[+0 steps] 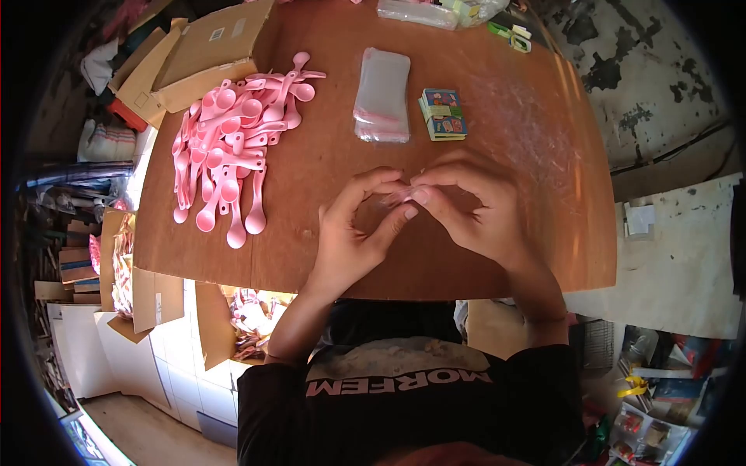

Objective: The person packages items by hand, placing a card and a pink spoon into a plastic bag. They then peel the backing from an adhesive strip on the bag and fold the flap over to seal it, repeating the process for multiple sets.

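Note:
My left hand (pixel 353 225) and my right hand (pixel 478 202) meet over the front of the table. Thumb and fingers of both are pinched on a small crumpled piece of clear, pinkish plastic (pixel 398 197); its exact kind is too small to make out. Just beyond lies a flat stack of clear plastic bags (pixel 383 89) with pinkish edges. Right of that sits a banded stack of small printed cards (pixel 444 115). A heap of pink measuring spoons (pixel 231 124) covers the table's left part.
A cardboard box (pixel 214 58) stands behind the spoons. Thin clear plastic scraps (pixel 528 136) are scattered on the brown table (pixel 311 171) at right. More plastic packs (pixel 420 13) and a green item (pixel 510 36) lie at the far edge. Open cartons (pixel 214 326) stand below left.

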{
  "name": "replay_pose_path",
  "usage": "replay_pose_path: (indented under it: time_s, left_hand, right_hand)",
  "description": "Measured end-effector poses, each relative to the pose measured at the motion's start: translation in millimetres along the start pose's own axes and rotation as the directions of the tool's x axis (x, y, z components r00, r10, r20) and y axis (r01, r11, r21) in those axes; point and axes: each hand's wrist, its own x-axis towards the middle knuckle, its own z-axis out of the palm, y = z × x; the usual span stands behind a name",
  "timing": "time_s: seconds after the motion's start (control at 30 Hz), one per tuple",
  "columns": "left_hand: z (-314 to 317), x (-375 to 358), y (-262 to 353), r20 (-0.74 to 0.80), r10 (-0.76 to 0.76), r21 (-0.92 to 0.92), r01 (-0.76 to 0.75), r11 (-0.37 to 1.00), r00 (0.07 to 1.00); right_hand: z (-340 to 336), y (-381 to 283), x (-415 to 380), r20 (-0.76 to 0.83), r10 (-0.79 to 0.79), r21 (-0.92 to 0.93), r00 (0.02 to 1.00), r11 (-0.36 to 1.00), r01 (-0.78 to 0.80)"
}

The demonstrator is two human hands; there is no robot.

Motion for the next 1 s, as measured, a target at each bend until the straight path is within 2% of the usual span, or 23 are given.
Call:
replay_pose_path:
  time_s: [0.07, 0.1, 0.13, 0.17, 0.2, 0.27, 0.3, 0.37, 0.4, 0.47, 0.6, 0.7, 0.77, 0.8, 0.87, 1.0]
  left_hand:
    - [1, -1, -1, -0.002, -0.033, -0.003, 0.033, 0.999, 0.999]
    - [2, -1, -1, -0.018, -0.075, -0.091, 0.073, 0.993, 0.997]
    - [2, -2, 0, -0.033, -0.118, -0.178, 0.11, 0.978, 0.993]
    - [1, -3, 0, -0.039, -0.122, -0.176, 0.113, 0.978, 0.992]
    - [0, -4, 1, -0.042, -0.18, -0.209, 0.167, 0.964, 0.983]
    - [-2, -6, 0, -0.045, -0.239, -0.239, 0.222, 0.945, 0.97]
    - [-3, -5, -2, -0.034, -0.244, -0.24, 0.229, 0.943, 0.969]
    - [-5, -5, -3, -0.019, -0.25, -0.24, 0.238, 0.941, 0.968]
    - [-6, -5, -3, -0.003, -0.265, -0.288, 0.253, 0.923, 0.964]
    - [-10, -5, -5, 0.014, -0.28, -0.335, 0.268, 0.903, 0.96]
    - [-20, -8, -7, 0.025, -0.31, -0.327, 0.301, 0.896, 0.95]
    - [-22, -10, -8, 0.019, -0.298, -0.297, 0.29, 0.91, 0.954]
    - [-25, -11, -7, 0.018, -0.298, -0.286, 0.29, 0.913, 0.954]
    - [-26, -11, -6, 0.034, -0.32, -0.281, 0.316, 0.906, 0.947]
    - [-29, -11, -5, 0.049, -0.342, -0.276, 0.342, 0.898, 0.938]
    - [-40, -11, -6, 0.096, -0.295, -0.301, 0.31, 0.902, 0.951]
  right_hand:
    - [2, 2, -1, -0.027, -0.015, 0.054, 1.0, 0.998, 0.016]
    - [3, 0, -2, -0.022, -0.012, 0.057, 1.0, 0.998, 0.013]
    - [3, -3, -4, -0.024, 0.081, 0.097, 0.996, 0.992, -0.078]
    - [4, -5, -6, -0.022, 0.172, 0.137, 0.985, 0.976, -0.167]
    - [4, -2, -9, -0.016, 0.171, 0.141, 0.985, 0.976, -0.167]
    - [5, 11, -21, 0.167, 0.311, 0.29, 0.936, 0.892, -0.348]
    - [8, 16, -24, 0.168, 0.311, 0.292, 0.935, 0.891, -0.349]
    - [12, 23, -30, 0.186, 0.39, 0.409, 0.902, 0.804, -0.432]
    - [15, 25, -32, 0.184, 0.391, 0.409, 0.902, 0.803, -0.432]
    - [21, 27, -33, 0.077, 0.4, 0.491, 0.913, 0.782, -0.384]
    - [21, 19, -31, 0.096, 0.49, 0.513, 0.866, 0.722, -0.465]
    - [24, 23, -34, 0.136, 0.448, 0.552, 0.884, 0.706, -0.443]
    - [28, 22, -34, 0.034, 0.401, 0.585, 0.916, 0.735, -0.343]
    - [27, 24, -36, 0.035, 0.4, 0.586, 0.916, 0.734, -0.343]
    - [23, 27, -39, 0.061, 0.349, 0.505, 0.935, 0.797, -0.33]
    - [19, 21, -36, 0.098, 0.359, 0.575, 0.928, 0.741, -0.347]
